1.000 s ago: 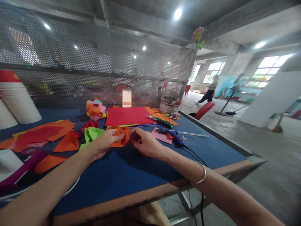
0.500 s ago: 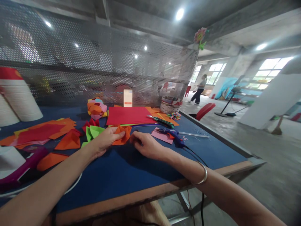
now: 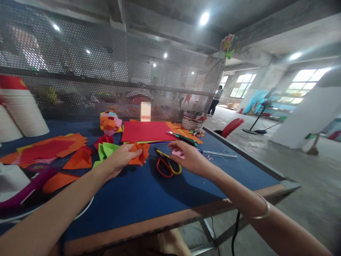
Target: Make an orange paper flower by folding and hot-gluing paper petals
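your right hand [image 3: 190,160] lies palm down over the blue table [image 3: 138,202], so its underside is hidden. a corner of pink paper [image 3: 178,153] shows under its fingertips. the fingers are loosely curved, and it is not clear whether they grip the paper or only rest on it. whatever else lies beneath the hand is covered. a purple tool [image 3: 23,190] at the left edge is cut off. shapes behind the mesh screen [image 3: 106,78] are too blurred to make out.

your left hand [image 3: 119,161] pinches an orange folded paper [image 3: 139,155], thumb pressed on top and fingers closed underneath, holding it just above the table near its middle. the paper's far points fan out past your fingertips. scissors [image 3: 166,164] with red and yellow handles lie flat between your two hands, touching neither. green folded paper [image 3: 106,149] sits just left of your left hand, and a red sheet [image 3: 145,131] lies beyond.
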Action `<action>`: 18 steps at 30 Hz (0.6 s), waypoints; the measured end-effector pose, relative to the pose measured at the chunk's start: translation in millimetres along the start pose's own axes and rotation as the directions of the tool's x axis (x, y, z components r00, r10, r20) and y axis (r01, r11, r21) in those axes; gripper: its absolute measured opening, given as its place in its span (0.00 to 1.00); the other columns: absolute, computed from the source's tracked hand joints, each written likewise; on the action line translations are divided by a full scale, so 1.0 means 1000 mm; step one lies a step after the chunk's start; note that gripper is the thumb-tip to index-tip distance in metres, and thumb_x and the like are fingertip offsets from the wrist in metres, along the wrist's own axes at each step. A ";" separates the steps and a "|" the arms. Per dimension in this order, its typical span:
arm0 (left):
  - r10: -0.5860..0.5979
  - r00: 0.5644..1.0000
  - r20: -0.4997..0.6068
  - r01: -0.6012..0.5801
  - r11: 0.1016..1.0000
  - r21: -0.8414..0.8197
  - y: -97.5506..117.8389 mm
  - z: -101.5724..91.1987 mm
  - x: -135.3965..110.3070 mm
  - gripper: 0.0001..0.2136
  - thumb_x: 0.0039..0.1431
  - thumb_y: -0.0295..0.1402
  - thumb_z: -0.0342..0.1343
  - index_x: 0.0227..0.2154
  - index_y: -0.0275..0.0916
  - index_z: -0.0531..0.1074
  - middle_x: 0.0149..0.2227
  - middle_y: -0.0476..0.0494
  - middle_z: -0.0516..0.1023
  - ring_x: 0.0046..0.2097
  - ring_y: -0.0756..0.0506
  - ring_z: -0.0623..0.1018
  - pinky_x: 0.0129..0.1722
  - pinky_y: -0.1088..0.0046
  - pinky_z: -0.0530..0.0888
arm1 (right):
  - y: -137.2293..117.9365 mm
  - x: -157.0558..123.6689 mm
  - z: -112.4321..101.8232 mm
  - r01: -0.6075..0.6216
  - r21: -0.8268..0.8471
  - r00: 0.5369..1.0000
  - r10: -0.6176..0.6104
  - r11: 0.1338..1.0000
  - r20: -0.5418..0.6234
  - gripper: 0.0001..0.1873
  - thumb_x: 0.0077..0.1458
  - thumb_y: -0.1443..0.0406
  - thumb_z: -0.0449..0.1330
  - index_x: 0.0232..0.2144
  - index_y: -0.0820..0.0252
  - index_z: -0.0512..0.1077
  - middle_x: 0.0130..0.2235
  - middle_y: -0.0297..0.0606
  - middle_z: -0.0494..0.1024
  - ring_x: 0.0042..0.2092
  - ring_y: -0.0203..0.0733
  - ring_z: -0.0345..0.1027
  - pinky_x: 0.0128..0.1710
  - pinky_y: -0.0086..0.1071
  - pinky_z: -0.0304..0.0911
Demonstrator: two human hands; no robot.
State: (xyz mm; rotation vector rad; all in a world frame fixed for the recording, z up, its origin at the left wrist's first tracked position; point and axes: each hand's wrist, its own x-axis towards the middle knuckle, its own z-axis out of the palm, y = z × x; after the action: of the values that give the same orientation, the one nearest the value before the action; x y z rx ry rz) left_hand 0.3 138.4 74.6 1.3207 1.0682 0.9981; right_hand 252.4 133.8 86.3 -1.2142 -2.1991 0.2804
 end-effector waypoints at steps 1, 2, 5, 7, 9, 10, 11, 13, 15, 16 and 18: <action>0.000 1.000 0.002 0.000 1.000 0.015 0.001 0.001 -0.001 0.11 0.50 0.38 0.64 0.29 0.34 0.75 0.25 0.44 0.79 0.27 0.47 0.77 0.30 0.71 0.73 | 0.007 -0.006 -0.011 -0.053 -0.108 0.999 0.053 0.993 -0.005 0.11 0.56 0.64 0.59 0.42 0.60 0.72 0.42 0.43 0.76 0.41 0.43 0.70 0.40 0.35 0.63; -0.001 1.000 0.005 0.001 1.000 0.026 0.002 0.002 -0.002 0.10 0.51 0.37 0.64 0.29 0.34 0.75 0.25 0.44 0.79 0.27 0.47 0.77 0.29 0.72 0.73 | 0.014 -0.013 -0.021 -0.102 -0.218 0.995 0.099 0.970 -0.025 0.10 0.57 0.60 0.59 0.38 0.60 0.74 0.39 0.43 0.76 0.39 0.43 0.70 0.38 0.35 0.62; -0.013 1.000 0.012 0.012 0.999 0.043 0.005 0.006 -0.004 0.09 0.52 0.36 0.63 0.29 0.33 0.74 0.24 0.44 0.78 0.26 0.47 0.77 0.27 0.72 0.72 | 0.037 -0.028 -0.043 -0.329 -0.455 0.939 0.339 0.828 -0.062 0.15 0.57 0.55 0.58 0.26 0.59 0.71 0.31 0.42 0.75 0.34 0.44 0.70 0.32 0.32 0.57; -0.016 1.000 0.022 0.015 0.998 0.055 0.005 0.007 -0.004 0.10 0.52 0.36 0.63 0.29 0.34 0.74 0.24 0.45 0.78 0.24 0.48 0.76 0.25 0.72 0.71 | 0.051 -0.033 -0.048 -0.431 -0.468 0.887 0.457 0.771 -0.065 0.16 0.54 0.52 0.60 0.28 0.58 0.70 0.28 0.40 0.75 0.32 0.44 0.70 0.29 0.31 0.54; -0.018 0.999 0.028 0.017 0.998 0.066 0.005 0.008 -0.005 0.10 0.52 0.37 0.63 0.29 0.34 0.73 0.23 0.46 0.77 0.23 0.48 0.74 0.24 0.73 0.70 | 0.062 -0.034 -0.049 -0.489 -0.431 0.854 0.516 0.758 -0.061 0.19 0.49 0.49 0.63 0.32 0.58 0.70 0.28 0.37 0.76 0.31 0.44 0.70 0.28 0.30 0.54; -0.020 0.999 0.030 0.018 0.997 0.072 0.005 0.008 -0.005 0.10 0.52 0.37 0.63 0.29 0.34 0.73 0.22 0.46 0.77 0.22 0.49 0.74 0.24 0.73 0.70 | 0.067 -0.033 -0.049 -0.514 -0.405 0.840 0.539 0.756 -0.060 0.21 0.46 0.49 0.65 0.34 0.58 0.71 0.28 0.36 0.76 0.31 0.44 0.70 0.28 0.30 0.54; -0.023 0.999 0.030 0.021 0.997 0.077 0.004 0.007 -0.006 0.10 0.52 0.37 0.63 0.29 0.34 0.74 0.22 0.47 0.77 0.22 0.49 0.74 0.24 0.73 0.69 | 0.071 -0.032 -0.048 -0.534 -0.378 0.829 0.556 0.756 -0.060 0.22 0.43 0.49 0.66 0.34 0.58 0.71 0.27 0.35 0.76 0.31 0.44 0.69 0.27 0.30 0.54; -0.029 0.999 0.023 0.027 0.996 0.081 0.004 0.007 -0.006 0.09 0.53 0.36 0.62 0.30 0.34 0.74 0.22 0.47 0.77 0.22 0.50 0.73 0.25 0.73 0.69 | 0.077 -0.031 -0.049 -0.572 -0.317 0.809 0.585 0.757 -0.064 0.21 0.39 0.52 0.68 0.33 0.59 0.73 0.24 0.33 0.75 0.29 0.43 0.69 0.26 0.30 0.54; -0.028 0.999 0.025 0.026 0.997 0.079 0.003 0.006 -0.006 0.09 0.52 0.36 0.62 0.31 0.34 0.74 0.22 0.47 0.77 0.22 0.50 0.74 0.25 0.73 0.69 | 0.082 -0.032 -0.051 -0.601 -0.233 0.791 0.611 0.765 -0.033 0.15 0.40 0.55 0.67 0.28 0.60 0.74 0.20 0.31 0.72 0.26 0.39 0.66 0.25 0.29 0.53; -0.023 0.999 0.030 0.021 0.997 0.076 0.002 0.006 -0.005 0.09 0.52 0.36 0.62 0.30 0.34 0.74 0.22 0.47 0.77 0.22 0.49 0.74 0.25 0.73 0.69 | 0.083 -0.033 -0.052 -0.620 -0.169 0.778 0.629 0.767 0.001 0.12 0.41 0.57 0.65 0.25 0.60 0.74 0.19 0.30 0.70 0.25 0.37 0.64 0.24 0.28 0.53; -0.012 0.999 0.045 0.008 0.997 0.074 0.001 0.006 -0.004 0.10 0.51 0.37 0.64 0.28 0.35 0.74 0.22 0.47 0.77 0.21 0.49 0.74 0.24 0.74 0.69 | 0.082 -0.035 -0.052 -0.666 -0.007 0.743 0.665 0.746 0.072 0.09 0.43 0.61 0.62 0.22 0.62 0.72 0.16 0.28 0.66 0.21 0.33 0.60 0.22 0.27 0.53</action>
State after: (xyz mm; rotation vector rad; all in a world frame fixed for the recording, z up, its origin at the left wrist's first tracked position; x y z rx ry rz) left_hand 4.9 133.3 75.7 1.3899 1.0853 0.9248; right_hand 354.5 145.8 76.4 -1.9819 -1.7164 0.6365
